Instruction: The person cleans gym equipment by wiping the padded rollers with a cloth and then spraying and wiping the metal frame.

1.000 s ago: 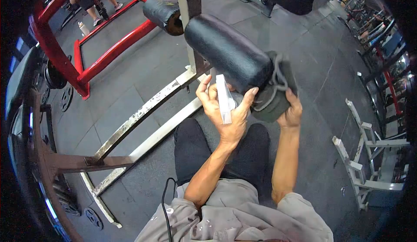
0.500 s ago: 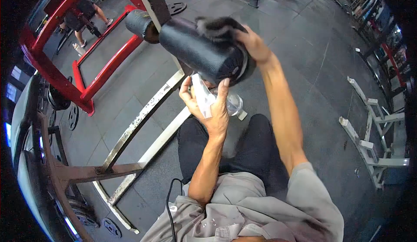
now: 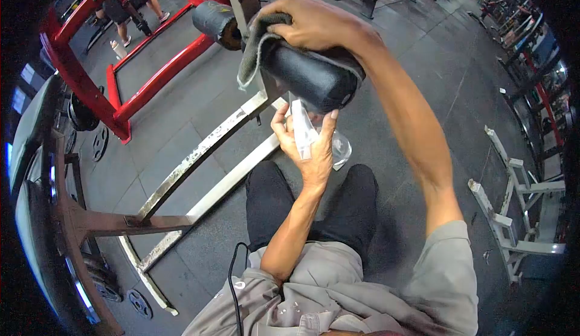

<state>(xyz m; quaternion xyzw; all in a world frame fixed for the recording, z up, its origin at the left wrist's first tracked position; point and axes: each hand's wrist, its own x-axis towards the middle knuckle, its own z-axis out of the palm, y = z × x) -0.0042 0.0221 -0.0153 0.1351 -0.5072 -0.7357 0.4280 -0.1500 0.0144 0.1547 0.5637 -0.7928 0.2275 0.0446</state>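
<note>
A black padded roller (image 3: 311,76) sticks out from a worn metal post. Over its top lies a dark grey cloth (image 3: 258,49), with my right hand (image 3: 314,23) closed on it and pressing it to the padding. Below the roller, my left hand (image 3: 308,149) is wrapped round a clear bottle (image 3: 341,150) with a white label or strip (image 3: 302,128); most of the bottle is hidden behind the palm. The left fingertips point up beside the roller's underside.
A second roller (image 3: 216,24) sits beyond the post. Red frame bars (image 3: 172,73) stand at upper left, near a person's legs (image 3: 124,25) and a white bottle (image 3: 118,48). A white rack (image 3: 510,215) is at right, a weight plate (image 3: 139,304) at lower left.
My right hand has moved left along the roller with the cloth, which now drapes over its top and far side. The view has shifted slightly; my left hand still holds the bottle.
</note>
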